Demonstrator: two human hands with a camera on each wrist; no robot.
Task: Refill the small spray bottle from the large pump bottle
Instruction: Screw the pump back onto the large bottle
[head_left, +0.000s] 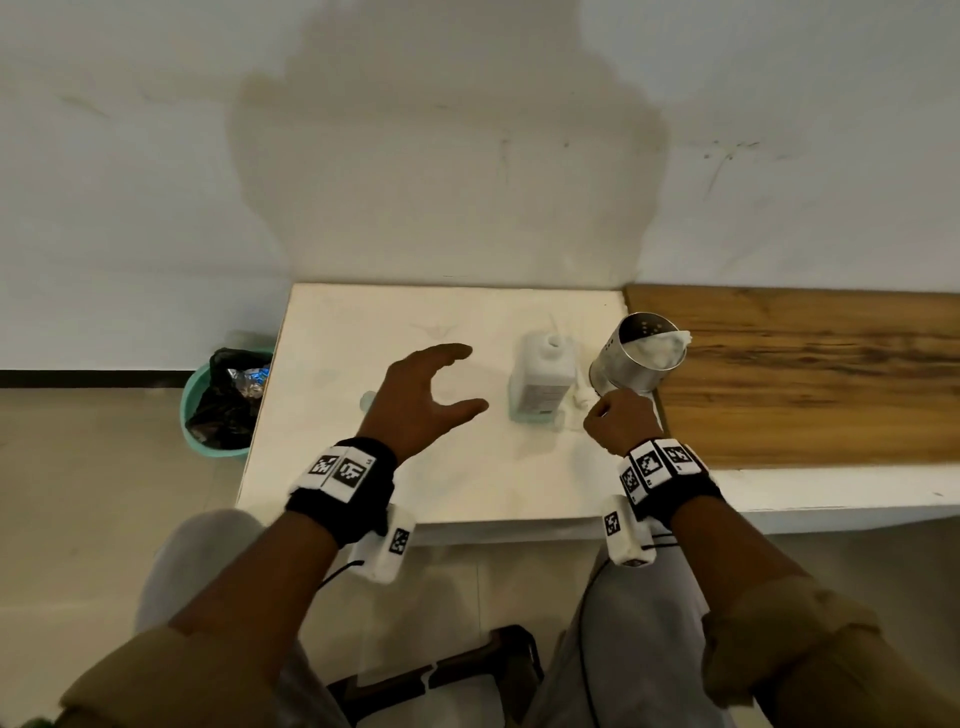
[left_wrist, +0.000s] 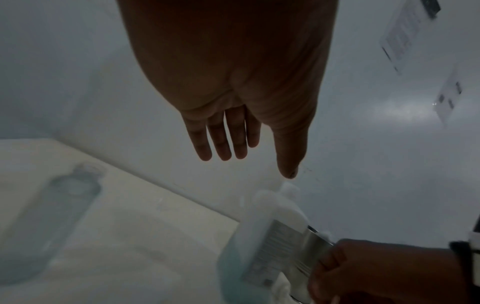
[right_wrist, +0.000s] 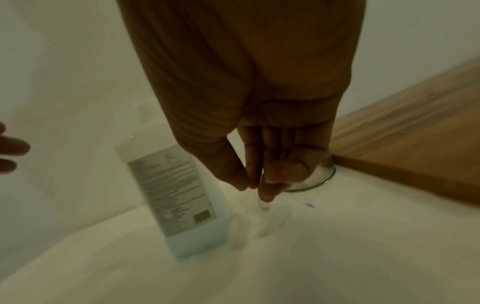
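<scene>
Centre frame, the left hand (head_left: 422, 399) spreads empty fingers toward the open pump bottle (head_left: 543, 376) on the bench (head_left: 332, 332); small spray bottle (left_wrist: 52, 222) lies left; right hand (head_left: 621, 422) pinches something clear, likely the removed pump

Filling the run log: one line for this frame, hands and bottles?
left hand: open, above table | right hand: pinching small clear part | large bottle: upright, pump off | small bottle: lying flat

- white table (head_left: 363, 483), against wall
- large pump bottle (head_left: 543, 376) upright, right-center
- small spray bottle (left_wrist: 54, 222) lying flat, left
- metal cup (head_left: 631, 361) at right edge, white cloth inside
- wooden board (head_left: 810, 374) adjoining on right
</scene>
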